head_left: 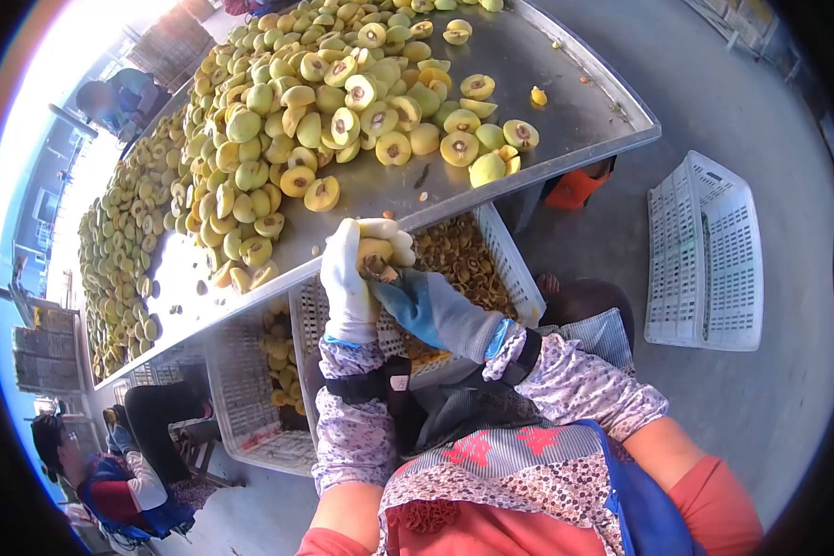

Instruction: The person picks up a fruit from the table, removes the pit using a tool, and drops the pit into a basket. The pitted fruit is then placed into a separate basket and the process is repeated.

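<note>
My left hand (350, 287), in a white glove, is closed around a yellow halved stone fruit (372, 250) just off the table's near edge. My right hand (435, 310), in a blue and grey glove, presses up against the cut side, where brown pit or flesh shows. Its fingers are curled; whatever they grip is hidden. Beyond both hands, a large heap of halved yellow-green stone fruit (287, 120) covers much of the metal table (565, 102), many halves showing brown pits.
Below the table edge, a white crate (512, 264) holds brownish-yellow pieces. Another white crate (250, 408) with fruit halves stands left of it. A white slatted crate (704, 250) is on the floor at right. One person (125, 482) sits at lower left; another (125, 97) is across the table.
</note>
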Action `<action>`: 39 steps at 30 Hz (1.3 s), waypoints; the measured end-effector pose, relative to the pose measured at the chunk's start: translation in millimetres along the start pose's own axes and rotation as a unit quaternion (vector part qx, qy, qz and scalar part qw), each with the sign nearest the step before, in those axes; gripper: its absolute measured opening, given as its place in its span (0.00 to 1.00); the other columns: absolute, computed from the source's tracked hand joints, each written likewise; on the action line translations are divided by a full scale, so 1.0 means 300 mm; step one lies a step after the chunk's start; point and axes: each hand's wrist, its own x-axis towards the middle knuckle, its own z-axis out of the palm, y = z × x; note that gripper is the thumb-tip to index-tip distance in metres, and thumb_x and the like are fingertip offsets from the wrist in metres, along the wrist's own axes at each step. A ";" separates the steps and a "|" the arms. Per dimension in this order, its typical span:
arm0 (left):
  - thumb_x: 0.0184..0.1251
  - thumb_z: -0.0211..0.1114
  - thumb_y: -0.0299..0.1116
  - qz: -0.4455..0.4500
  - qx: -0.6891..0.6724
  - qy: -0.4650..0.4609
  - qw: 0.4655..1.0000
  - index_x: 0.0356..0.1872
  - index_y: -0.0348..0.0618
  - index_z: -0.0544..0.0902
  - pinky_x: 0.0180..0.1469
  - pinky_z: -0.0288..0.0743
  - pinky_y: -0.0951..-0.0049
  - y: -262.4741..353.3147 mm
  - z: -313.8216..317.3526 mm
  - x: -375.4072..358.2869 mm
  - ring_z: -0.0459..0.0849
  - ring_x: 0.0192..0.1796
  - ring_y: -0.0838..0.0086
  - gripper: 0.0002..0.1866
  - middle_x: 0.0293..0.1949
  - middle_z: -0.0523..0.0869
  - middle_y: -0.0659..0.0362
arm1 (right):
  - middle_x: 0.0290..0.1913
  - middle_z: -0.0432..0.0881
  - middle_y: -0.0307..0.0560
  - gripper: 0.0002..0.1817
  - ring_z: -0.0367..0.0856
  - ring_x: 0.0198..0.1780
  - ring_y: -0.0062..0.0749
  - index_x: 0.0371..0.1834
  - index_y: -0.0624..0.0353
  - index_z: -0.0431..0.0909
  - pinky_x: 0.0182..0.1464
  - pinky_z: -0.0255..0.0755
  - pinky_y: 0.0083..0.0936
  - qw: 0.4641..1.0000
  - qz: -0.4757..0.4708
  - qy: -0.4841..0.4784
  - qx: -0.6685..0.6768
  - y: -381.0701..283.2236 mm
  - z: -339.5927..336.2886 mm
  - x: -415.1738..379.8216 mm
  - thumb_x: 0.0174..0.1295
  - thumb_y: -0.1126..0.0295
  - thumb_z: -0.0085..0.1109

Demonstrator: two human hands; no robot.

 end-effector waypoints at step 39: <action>0.75 0.56 0.43 -0.001 -0.347 0.044 0.937 0.34 0.49 0.77 0.42 0.80 0.68 0.010 -0.043 -0.022 0.79 0.27 0.70 0.12 0.28 0.82 0.59 | 0.33 0.87 0.54 0.25 0.87 0.32 0.48 0.45 0.53 0.84 0.35 0.77 0.36 0.984 -0.026 -0.169 -0.038 0.007 -0.010 -0.012 0.70 0.42 0.54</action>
